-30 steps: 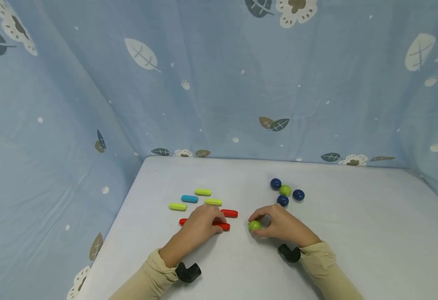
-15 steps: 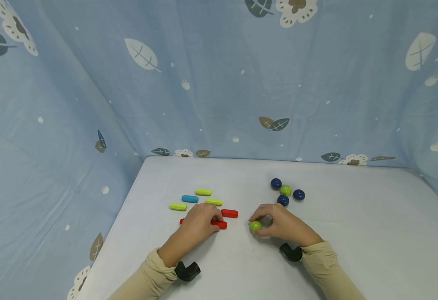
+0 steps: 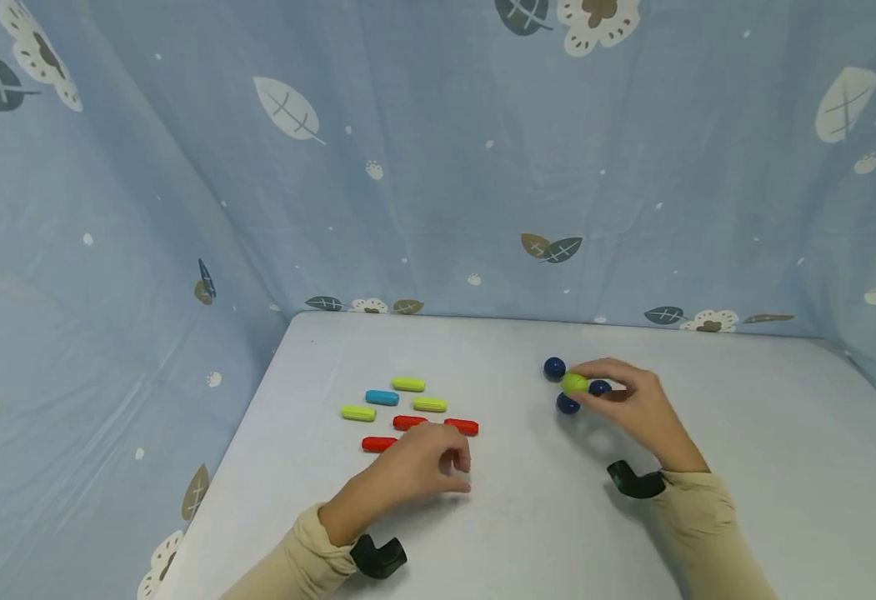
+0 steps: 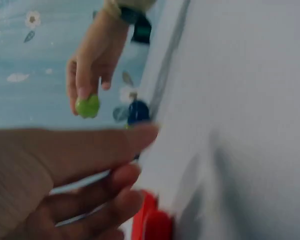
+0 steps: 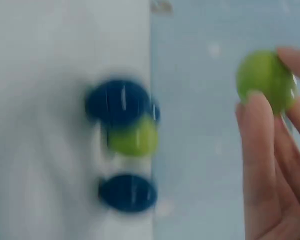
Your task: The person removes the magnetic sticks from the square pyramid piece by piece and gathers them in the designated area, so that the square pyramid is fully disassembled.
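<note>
My right hand (image 3: 633, 404) pinches a green ball (image 3: 575, 383) between thumb and fingers. It is held above a small group of balls: dark blue balls (image 3: 554, 368) and another green ball (image 5: 140, 139), which the held one hides in the head view. My left hand (image 3: 415, 467) holds nothing; thumb and fingers are bent with a gap between them. Just beyond it lie short red sticks (image 3: 379, 444), one of them (image 3: 410, 422) partly behind the hand. In the left wrist view the red sticks (image 4: 157, 225) sit below the fingertips.
Behind the red sticks lie yellow-green sticks (image 3: 408, 384) and a blue stick (image 3: 382, 397). The white table (image 3: 753, 450) ends at the back against a blue patterned curtain (image 3: 438, 167), which also hangs along the left side.
My right hand has lifted the green ball and carried it away and rightward, over the ball group. My left hand let go of a red stick, now farther back among the others, and drew nearer.
</note>
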A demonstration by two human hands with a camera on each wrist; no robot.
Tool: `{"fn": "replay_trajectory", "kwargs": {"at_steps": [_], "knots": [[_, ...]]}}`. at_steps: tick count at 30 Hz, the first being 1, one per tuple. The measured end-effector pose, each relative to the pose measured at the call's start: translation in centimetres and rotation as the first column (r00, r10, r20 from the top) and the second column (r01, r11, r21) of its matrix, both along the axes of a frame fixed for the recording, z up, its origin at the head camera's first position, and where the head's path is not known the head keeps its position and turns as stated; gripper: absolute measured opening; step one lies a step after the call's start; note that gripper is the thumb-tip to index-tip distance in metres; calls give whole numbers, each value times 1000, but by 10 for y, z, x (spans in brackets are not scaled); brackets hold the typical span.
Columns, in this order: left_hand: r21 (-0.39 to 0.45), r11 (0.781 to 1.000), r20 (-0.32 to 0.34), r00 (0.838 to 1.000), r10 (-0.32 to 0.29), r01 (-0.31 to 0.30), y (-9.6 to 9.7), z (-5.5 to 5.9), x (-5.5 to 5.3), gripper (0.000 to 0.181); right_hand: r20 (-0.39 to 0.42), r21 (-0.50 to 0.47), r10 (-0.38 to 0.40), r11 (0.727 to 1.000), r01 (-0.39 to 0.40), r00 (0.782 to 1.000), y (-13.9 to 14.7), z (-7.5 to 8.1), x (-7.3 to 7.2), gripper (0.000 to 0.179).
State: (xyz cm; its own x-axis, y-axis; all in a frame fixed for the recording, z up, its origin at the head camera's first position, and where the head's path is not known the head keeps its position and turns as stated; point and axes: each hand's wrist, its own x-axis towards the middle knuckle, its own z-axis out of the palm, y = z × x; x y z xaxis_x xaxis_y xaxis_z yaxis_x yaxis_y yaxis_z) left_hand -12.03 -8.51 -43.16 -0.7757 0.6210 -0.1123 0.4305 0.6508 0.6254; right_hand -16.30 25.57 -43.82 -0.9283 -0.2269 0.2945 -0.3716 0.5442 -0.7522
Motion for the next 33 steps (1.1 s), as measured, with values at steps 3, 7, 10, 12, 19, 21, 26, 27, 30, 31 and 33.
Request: {"fn": "replay_trajectory", "kwargs": {"at_steps": [3, 7, 10, 12, 19, 21, 26, 27, 30, 31, 33], "knots": [[-1, 986, 95, 982, -164, 165, 8, -3, 7, 23, 26, -24, -176, 984, 177, 984, 30, -7, -4, 37], [-39, 937, 158, 928, -336, 346, 14, -10, 13, 24, 131, -39, -291, 954, 298, 948, 54, -27, -8, 46], [-53, 921, 160, 914, -373, 385, 14, -14, 16, 24, 203, -67, -294, 947, 313, 934, 61, -39, -10, 49], [-53, 923, 154, 916, -371, 382, 14, -14, 17, 24, 235, -84, -280, 948, 307, 931, 63, -44, -11, 50], [-66, 926, 129, 923, -361, 372, 14, -14, 18, 25, 255, -64, -286, 948, 312, 924, 64, -53, -14, 52], [-69, 926, 132, 924, -359, 370, 14, -14, 18, 25, 262, -62, -292, 946, 318, 920, 64, -54, -14, 53], [-72, 928, 142, 925, -353, 365, 15, -16, 18, 25, 266, -68, -292, 945, 320, 919, 65, -55, -13, 54], [-72, 928, 143, 925, -352, 365, 15, -17, 17, 25, 265, -68, -290, 946, 318, 920, 65, -55, -13, 55], [-67, 927, 144, 923, -357, 369, 16, -19, 17, 25, 266, -70, -287, 946, 315, 920, 68, -55, -12, 56], [-63, 926, 145, 922, -360, 371, 16, -18, 17, 24, 268, -70, -287, 946, 315, 920, 68, -55, -12, 57], [-58, 924, 141, 919, -368, 379, 14, -17, 16, 23, 273, -73, -286, 946, 316, 919, 69, -56, -11, 58]]}}
